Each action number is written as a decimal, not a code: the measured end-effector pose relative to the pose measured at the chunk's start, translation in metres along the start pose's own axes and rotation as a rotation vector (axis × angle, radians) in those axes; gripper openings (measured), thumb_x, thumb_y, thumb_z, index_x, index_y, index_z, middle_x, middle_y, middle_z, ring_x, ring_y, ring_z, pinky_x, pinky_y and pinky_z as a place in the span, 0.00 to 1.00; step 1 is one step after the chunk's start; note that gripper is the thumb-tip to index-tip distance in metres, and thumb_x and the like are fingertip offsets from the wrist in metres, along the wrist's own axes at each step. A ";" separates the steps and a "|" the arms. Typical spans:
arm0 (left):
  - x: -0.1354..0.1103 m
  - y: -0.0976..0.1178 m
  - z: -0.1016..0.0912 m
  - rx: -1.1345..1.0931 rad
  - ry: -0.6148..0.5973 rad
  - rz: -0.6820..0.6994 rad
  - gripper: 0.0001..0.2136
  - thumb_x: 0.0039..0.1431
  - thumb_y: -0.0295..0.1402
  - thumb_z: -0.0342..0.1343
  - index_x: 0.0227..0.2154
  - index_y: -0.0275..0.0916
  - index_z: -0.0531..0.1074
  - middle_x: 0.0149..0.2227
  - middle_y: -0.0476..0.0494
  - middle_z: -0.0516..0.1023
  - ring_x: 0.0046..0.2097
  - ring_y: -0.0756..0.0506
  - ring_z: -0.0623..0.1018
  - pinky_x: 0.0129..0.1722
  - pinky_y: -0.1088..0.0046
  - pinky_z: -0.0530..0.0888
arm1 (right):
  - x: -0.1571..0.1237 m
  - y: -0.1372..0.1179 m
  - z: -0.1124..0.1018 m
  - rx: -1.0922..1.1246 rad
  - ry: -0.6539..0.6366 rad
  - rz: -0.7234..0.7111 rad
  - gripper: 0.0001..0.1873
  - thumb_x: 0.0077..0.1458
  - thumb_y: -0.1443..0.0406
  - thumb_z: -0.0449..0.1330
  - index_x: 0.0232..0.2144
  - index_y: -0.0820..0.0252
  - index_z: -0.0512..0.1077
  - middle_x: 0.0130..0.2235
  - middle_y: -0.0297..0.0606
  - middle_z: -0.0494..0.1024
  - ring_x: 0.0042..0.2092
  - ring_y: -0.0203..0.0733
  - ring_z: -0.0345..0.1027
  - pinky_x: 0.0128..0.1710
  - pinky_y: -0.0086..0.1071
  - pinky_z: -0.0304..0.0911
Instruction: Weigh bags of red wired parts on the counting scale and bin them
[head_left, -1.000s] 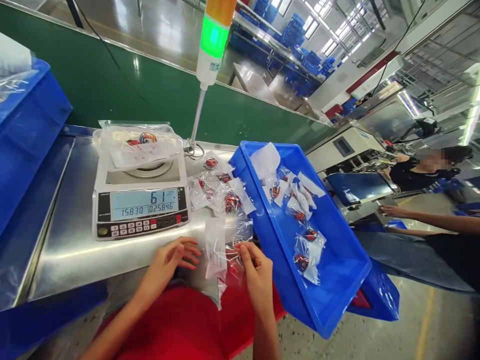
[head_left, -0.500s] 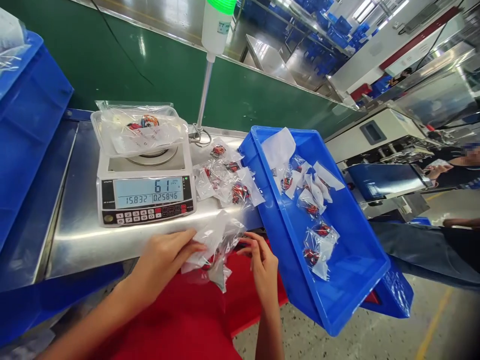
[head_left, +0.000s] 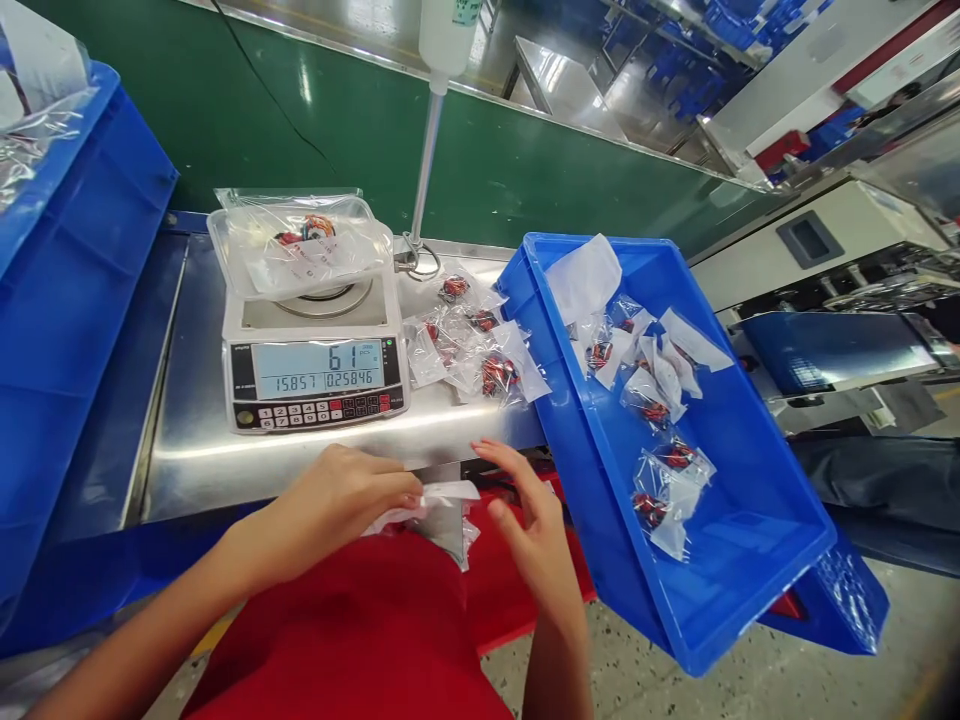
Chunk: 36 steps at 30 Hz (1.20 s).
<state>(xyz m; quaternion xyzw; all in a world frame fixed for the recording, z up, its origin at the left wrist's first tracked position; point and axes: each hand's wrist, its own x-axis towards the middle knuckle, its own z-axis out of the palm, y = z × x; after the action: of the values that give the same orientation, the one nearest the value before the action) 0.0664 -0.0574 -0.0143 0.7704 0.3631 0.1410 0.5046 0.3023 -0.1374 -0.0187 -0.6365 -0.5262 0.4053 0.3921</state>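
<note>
My left hand is closed on a crumpled plastic bag with a white panel, held low at the table's front edge. What the bag contains is mostly hidden by my fingers. To its right, my right hand is apart from the bag, its thumb and fingers spread with nothing between them. Beyond my hands, several clear bags of red and black wires lie on the metal table. A counting scale stands left of them, reading 61, with a bag of coloured wires in the clear tray on top.
A blue bin at the right holds several bagged wire bundles and a white sheet. Another blue bin rises at the left. A post stands behind the scale, before a green partition.
My right hand has come off the bag and spread its fingers. My left hand keeps hold of the bag, now more folded. The lower scale reading went from 15.832 to 15.857.
</note>
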 end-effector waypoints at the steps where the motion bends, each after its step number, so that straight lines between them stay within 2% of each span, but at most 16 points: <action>1: 0.002 0.003 0.000 -0.018 -0.038 -0.017 0.17 0.64 0.42 0.49 0.30 0.44 0.82 0.28 0.43 0.80 0.28 0.45 0.75 0.32 0.74 0.68 | 0.001 -0.007 0.002 0.005 -0.105 -0.017 0.24 0.57 0.48 0.65 0.52 0.50 0.79 0.56 0.40 0.81 0.59 0.51 0.73 0.60 0.42 0.67; 3: 0.009 0.005 0.001 -0.082 -0.096 -0.068 0.17 0.62 0.44 0.50 0.29 0.44 0.83 0.28 0.42 0.81 0.28 0.43 0.76 0.33 0.72 0.69 | 0.006 -0.017 0.009 -0.026 -0.260 0.007 0.20 0.55 0.51 0.68 0.48 0.50 0.81 0.48 0.37 0.85 0.51 0.49 0.78 0.52 0.38 0.71; 5: 0.016 0.000 0.004 -0.176 -0.051 -0.112 0.16 0.59 0.47 0.54 0.29 0.44 0.82 0.29 0.43 0.82 0.31 0.42 0.78 0.36 0.71 0.71 | 0.011 -0.020 0.016 -0.089 -0.283 0.054 0.11 0.58 0.55 0.66 0.37 0.52 0.83 0.37 0.34 0.86 0.39 0.44 0.79 0.42 0.33 0.71; 7: 0.021 -0.010 0.008 -0.254 0.142 -0.169 0.15 0.55 0.48 0.58 0.32 0.43 0.81 0.32 0.43 0.83 0.35 0.41 0.79 0.40 0.70 0.74 | 0.015 -0.017 0.021 -0.120 -0.231 0.086 0.11 0.60 0.57 0.63 0.29 0.54 0.81 0.31 0.32 0.84 0.33 0.40 0.76 0.35 0.30 0.68; 9: 0.024 -0.019 0.014 -0.350 0.352 -0.229 0.18 0.51 0.47 0.62 0.40 0.41 0.79 0.40 0.42 0.84 0.40 0.40 0.80 0.44 0.68 0.76 | 0.016 -0.012 0.022 -0.091 -0.149 0.119 0.13 0.61 0.56 0.61 0.29 0.55 0.78 0.30 0.32 0.83 0.32 0.39 0.74 0.33 0.29 0.65; 12: 0.023 -0.024 0.026 -0.563 0.486 -0.298 0.33 0.48 0.48 0.65 0.55 0.40 0.69 0.57 0.35 0.77 0.46 0.39 0.81 0.45 0.64 0.80 | 0.015 -0.003 0.018 0.029 -0.006 0.198 0.16 0.61 0.51 0.60 0.32 0.56 0.76 0.30 0.33 0.82 0.31 0.38 0.72 0.30 0.28 0.64; 13: 0.021 -0.024 0.031 -0.635 0.485 -0.318 0.35 0.47 0.48 0.66 0.58 0.40 0.67 0.59 0.33 0.75 0.47 0.39 0.82 0.45 0.63 0.80 | 0.015 -0.001 0.015 0.069 0.042 0.228 0.17 0.61 0.50 0.60 0.33 0.56 0.75 0.29 0.33 0.81 0.30 0.38 0.71 0.28 0.28 0.63; 15: 0.019 -0.020 0.040 -0.767 0.396 -0.354 0.35 0.46 0.46 0.68 0.57 0.40 0.67 0.57 0.32 0.77 0.46 0.39 0.83 0.46 0.61 0.81 | 0.013 0.002 0.011 0.138 0.117 0.276 0.19 0.59 0.47 0.61 0.34 0.56 0.73 0.27 0.32 0.79 0.27 0.37 0.68 0.25 0.28 0.61; 18: 0.020 -0.011 0.050 -0.963 0.211 -0.383 0.28 0.45 0.43 0.70 0.50 0.38 0.74 0.47 0.36 0.83 0.45 0.37 0.83 0.46 0.62 0.81 | 0.013 0.002 0.005 0.176 0.175 0.303 0.20 0.58 0.46 0.62 0.35 0.56 0.73 0.25 0.31 0.77 0.24 0.35 0.65 0.23 0.27 0.60; 20: 0.023 -0.004 0.054 -1.043 0.171 -0.381 0.23 0.45 0.43 0.70 0.43 0.37 0.78 0.42 0.38 0.84 0.43 0.38 0.83 0.43 0.63 0.82 | 0.013 0.001 0.003 0.170 0.207 0.306 0.22 0.57 0.45 0.62 0.36 0.57 0.75 0.24 0.31 0.77 0.23 0.35 0.65 0.22 0.28 0.60; 22: 0.026 0.000 0.056 -1.073 0.184 -0.371 0.19 0.45 0.43 0.71 0.38 0.36 0.79 0.39 0.40 0.84 0.41 0.39 0.83 0.41 0.64 0.82 | 0.012 0.002 0.001 0.155 0.269 0.288 0.24 0.55 0.44 0.64 0.38 0.58 0.77 0.28 0.35 0.81 0.26 0.38 0.70 0.24 0.29 0.63; 24: 0.027 0.003 0.056 -1.082 0.234 -0.355 0.18 0.47 0.43 0.70 0.36 0.36 0.79 0.37 0.40 0.84 0.41 0.39 0.83 0.43 0.64 0.82 | 0.010 0.004 0.002 0.167 0.321 0.247 0.27 0.52 0.44 0.65 0.42 0.59 0.79 0.36 0.40 0.85 0.35 0.45 0.77 0.31 0.33 0.70; 27: 0.028 0.003 0.056 -1.084 0.310 -0.329 0.18 0.48 0.44 0.71 0.37 0.37 0.80 0.40 0.40 0.85 0.42 0.40 0.83 0.47 0.63 0.81 | 0.004 0.007 0.008 0.230 0.307 0.224 0.30 0.47 0.45 0.70 0.45 0.58 0.80 0.45 0.45 0.86 0.45 0.52 0.79 0.42 0.40 0.75; 30: 0.027 0.001 0.059 -1.080 0.362 -0.289 0.19 0.49 0.47 0.71 0.38 0.38 0.80 0.42 0.41 0.84 0.44 0.40 0.83 0.48 0.66 0.80 | -0.002 0.005 0.010 0.221 0.283 0.253 0.25 0.48 0.47 0.71 0.41 0.58 0.82 0.41 0.44 0.87 0.40 0.51 0.81 0.38 0.40 0.77; 33: 0.028 0.002 0.061 -1.107 0.376 -0.251 0.22 0.53 0.52 0.68 0.39 0.38 0.81 0.44 0.40 0.84 0.46 0.40 0.83 0.49 0.67 0.81 | -0.006 -0.004 -0.001 0.095 0.393 0.189 0.22 0.53 0.47 0.68 0.38 0.59 0.83 0.38 0.43 0.87 0.37 0.50 0.82 0.37 0.40 0.77; 36: 0.028 0.004 0.060 -1.125 0.328 -0.215 0.21 0.54 0.52 0.67 0.39 0.38 0.80 0.45 0.39 0.84 0.45 0.41 0.84 0.53 0.66 0.80 | -0.006 -0.016 -0.023 -0.067 0.502 0.079 0.19 0.55 0.49 0.67 0.37 0.57 0.84 0.37 0.42 0.88 0.38 0.49 0.82 0.38 0.40 0.77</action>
<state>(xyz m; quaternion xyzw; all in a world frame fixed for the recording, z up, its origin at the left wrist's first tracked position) 0.1233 -0.0792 -0.0420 0.3117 0.3817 0.3771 0.7842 0.3168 -0.1427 0.0052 -0.7498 -0.4000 0.2319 0.4732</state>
